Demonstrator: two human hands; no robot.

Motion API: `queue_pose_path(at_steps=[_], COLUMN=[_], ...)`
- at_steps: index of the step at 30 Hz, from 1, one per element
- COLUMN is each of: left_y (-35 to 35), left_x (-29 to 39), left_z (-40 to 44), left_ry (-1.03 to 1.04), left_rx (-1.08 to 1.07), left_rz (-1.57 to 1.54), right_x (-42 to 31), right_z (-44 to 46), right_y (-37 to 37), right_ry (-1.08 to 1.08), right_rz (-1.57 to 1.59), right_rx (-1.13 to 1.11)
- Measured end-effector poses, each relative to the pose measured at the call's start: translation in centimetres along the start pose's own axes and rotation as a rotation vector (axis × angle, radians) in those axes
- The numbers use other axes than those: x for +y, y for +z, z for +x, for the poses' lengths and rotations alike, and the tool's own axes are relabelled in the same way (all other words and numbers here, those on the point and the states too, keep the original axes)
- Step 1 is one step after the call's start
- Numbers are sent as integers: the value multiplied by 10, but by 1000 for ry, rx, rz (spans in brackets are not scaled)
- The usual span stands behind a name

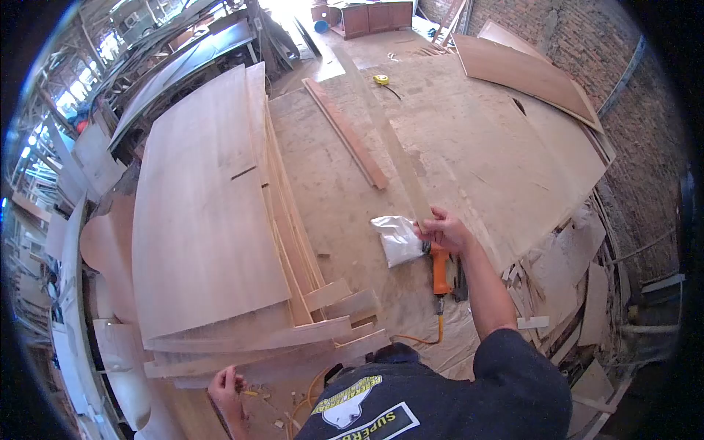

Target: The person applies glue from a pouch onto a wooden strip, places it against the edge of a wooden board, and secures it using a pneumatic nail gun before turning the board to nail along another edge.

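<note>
- Pale wood, head view: long strip [400,158] is held at its near end by right hand [445,230]; fingers are closed on it, thumb side up front.
- Strip is run forward from the hand over the brown work surface [312,213], toward the far edge.
- Left hand [229,390] is placed low, near the front ends of the stacked boards; fingers are curled. Whether anything is gripped cannot be told. Small yellow item [250,393] is seen just beside the fingers.
- Orange power tool [440,271] is seen just below the right hand, with yellow-orange hose [441,326] attached at its lower end. Contact with the hand cannot be confirmed.
- Clear plastic bag [398,240] with white contents is laid left of the tool.
- Reddish-brown board [343,132] is laid left of the strip, apart from it.
- Yellow tape measure [380,79] is set down farther off, right of the strip.
- Large plywood sheet [209,198] is stacked on other boards, left side.
</note>
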State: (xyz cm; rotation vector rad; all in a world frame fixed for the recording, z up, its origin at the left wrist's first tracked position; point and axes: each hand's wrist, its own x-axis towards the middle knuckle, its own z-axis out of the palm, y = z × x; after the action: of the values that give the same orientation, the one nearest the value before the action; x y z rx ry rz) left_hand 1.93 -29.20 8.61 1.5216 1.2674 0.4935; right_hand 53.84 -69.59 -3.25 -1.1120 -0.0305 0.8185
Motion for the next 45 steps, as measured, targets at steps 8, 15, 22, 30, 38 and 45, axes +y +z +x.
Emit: queue_pose_path(at_steps=[8,15,22,30,38,45], left_y=[37,26,-18,-91,-97,-88], left_x=[33,60,10,2,-6,-6], left_z=[30,22,42,58,76,59], left_ry=[148,190,35,6,100,190], left_rx=[-319,-566,-390,94,250,249], left_rz=[-194,-659,-1117,-1188,-1211,-1111], right_x=[42,94,162,127,30,94], right_z=[-142,-199,-226,-215,-19,155], right_y=[116,208,297,354,136,-37], right_ry=[-16,193,225,-45,-290,-292], right_rz=[-20,-161,-549,-909,-1057,-1914], right_rx=[-389,-543,-593,-541,307,336])
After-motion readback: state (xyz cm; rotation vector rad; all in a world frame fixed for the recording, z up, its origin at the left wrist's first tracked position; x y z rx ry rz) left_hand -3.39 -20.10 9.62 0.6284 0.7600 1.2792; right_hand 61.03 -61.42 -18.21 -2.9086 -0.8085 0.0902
